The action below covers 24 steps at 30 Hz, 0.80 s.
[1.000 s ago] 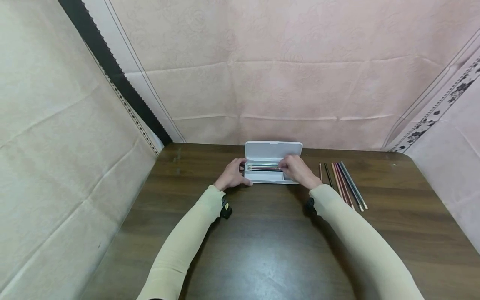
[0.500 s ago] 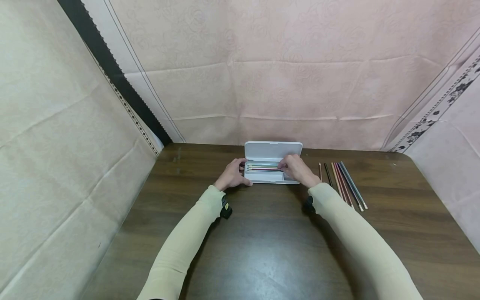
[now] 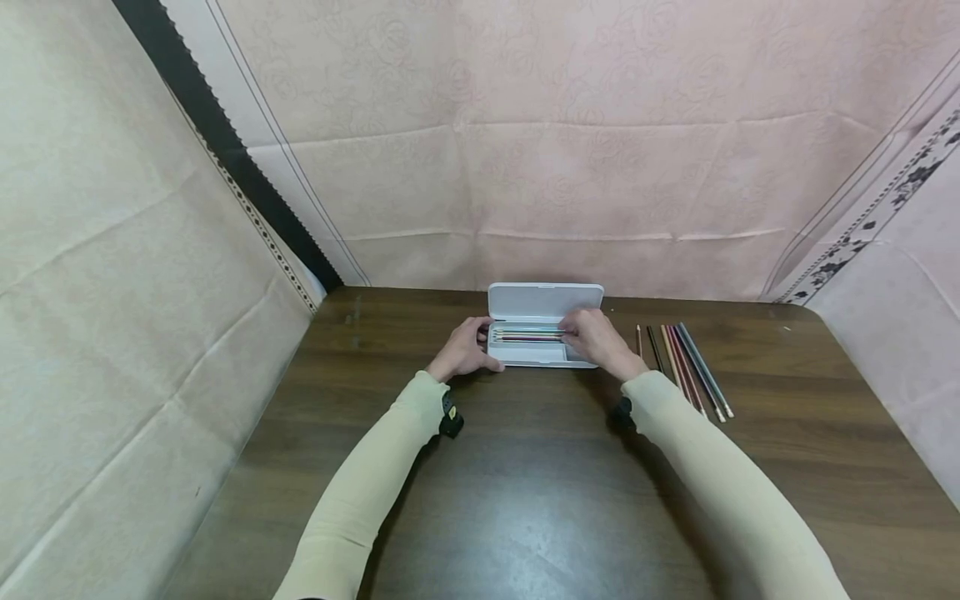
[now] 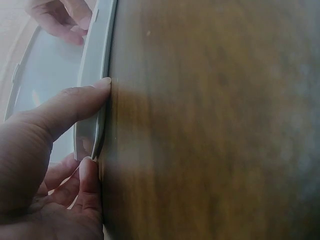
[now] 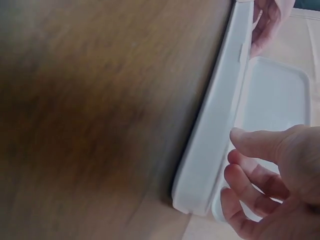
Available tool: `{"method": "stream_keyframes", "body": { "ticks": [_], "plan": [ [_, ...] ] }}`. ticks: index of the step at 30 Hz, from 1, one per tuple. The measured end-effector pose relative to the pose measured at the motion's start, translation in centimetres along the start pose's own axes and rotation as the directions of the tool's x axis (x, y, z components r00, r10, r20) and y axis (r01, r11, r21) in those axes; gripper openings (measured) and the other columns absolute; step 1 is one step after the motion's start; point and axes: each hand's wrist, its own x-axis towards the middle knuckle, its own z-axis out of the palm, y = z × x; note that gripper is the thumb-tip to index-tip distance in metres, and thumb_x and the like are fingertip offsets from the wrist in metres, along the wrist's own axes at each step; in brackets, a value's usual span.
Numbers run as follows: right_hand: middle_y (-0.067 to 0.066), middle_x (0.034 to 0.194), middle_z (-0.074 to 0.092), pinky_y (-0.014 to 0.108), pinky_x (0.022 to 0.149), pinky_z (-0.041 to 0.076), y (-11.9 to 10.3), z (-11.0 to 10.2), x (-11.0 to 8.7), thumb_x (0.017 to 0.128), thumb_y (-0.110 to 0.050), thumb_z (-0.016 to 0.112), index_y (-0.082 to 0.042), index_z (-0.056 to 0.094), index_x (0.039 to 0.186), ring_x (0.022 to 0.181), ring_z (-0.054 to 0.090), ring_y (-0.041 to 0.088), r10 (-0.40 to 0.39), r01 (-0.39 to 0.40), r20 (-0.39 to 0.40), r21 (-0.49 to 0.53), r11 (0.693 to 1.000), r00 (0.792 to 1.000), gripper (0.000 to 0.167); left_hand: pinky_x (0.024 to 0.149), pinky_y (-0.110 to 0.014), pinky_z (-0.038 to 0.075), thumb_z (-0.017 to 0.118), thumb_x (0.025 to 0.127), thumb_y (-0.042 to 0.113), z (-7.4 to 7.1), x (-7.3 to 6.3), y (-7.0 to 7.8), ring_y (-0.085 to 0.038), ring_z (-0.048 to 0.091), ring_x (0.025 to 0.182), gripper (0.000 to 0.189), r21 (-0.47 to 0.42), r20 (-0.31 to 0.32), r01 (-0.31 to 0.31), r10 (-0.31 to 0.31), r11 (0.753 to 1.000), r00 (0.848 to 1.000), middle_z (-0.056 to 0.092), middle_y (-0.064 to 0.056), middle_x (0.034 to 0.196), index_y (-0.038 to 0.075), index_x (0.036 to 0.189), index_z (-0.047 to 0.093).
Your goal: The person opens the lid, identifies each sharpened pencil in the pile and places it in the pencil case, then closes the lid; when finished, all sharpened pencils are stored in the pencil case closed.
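A white pencil case (image 3: 532, 355) lies near the table's far edge, its lid (image 3: 545, 300) raised at the back. Several pencils (image 3: 523, 337) lie lengthwise in its rear compartment. My left hand (image 3: 467, 347) grips the left end, thumb along the front wall and fingers round the corner, as the left wrist view confirms. Over the right part of the case is my right hand (image 3: 596, 340), its fingers loosely bent above the pencils' right ends. In the right wrist view the thumb and fingers (image 5: 250, 187) stand apart beside the case wall, with nothing visible between them.
Several more pencils (image 3: 693, 367) lie on the brown wooden table (image 3: 540, 483) right of the case, partly behind the right forearm. Pale cloth (image 3: 570, 167) hangs behind the table and along both sides.
My right hand shifts very slightly over the pencils in the case, and a little more of their right ends shows. The left hand keeps its place on the case.
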Motion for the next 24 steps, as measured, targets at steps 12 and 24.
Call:
{"method": "stream_keyframes", "body": {
  "ticks": [12,24],
  "plan": [
    [0.029,0.117,0.079,0.053,0.085,0.065,-1.8,-3.3,-2.4,0.100,-0.004,0.074,0.008,0.077,0.123,0.101,0.078,0.041,0.228,-0.227,-0.043,0.030,0.973,0.973,0.026,0.120,-0.048,0.050,0.095,0.083,0.017,0.0,-0.1,0.1,-0.031,0.055,0.140,0.095,-0.013,-0.003,-0.004,0.004,1.000,1.000,0.053,-0.014,0.154,0.011,0.163,0.045],
    [0.030,0.118,0.079,0.055,0.086,0.063,-2.0,-4.7,-5.3,0.098,-0.008,0.076,0.009,0.076,0.124,0.105,0.077,0.044,0.359,-0.360,-0.087,0.007,0.933,0.929,0.030,0.120,-0.047,0.050,0.095,0.083,0.016,0.0,-0.1,0.1,-0.030,0.056,0.140,0.096,-0.005,0.002,-0.009,0.009,1.000,1.000,0.054,-0.013,0.154,0.010,0.164,0.045]
  ]
}}
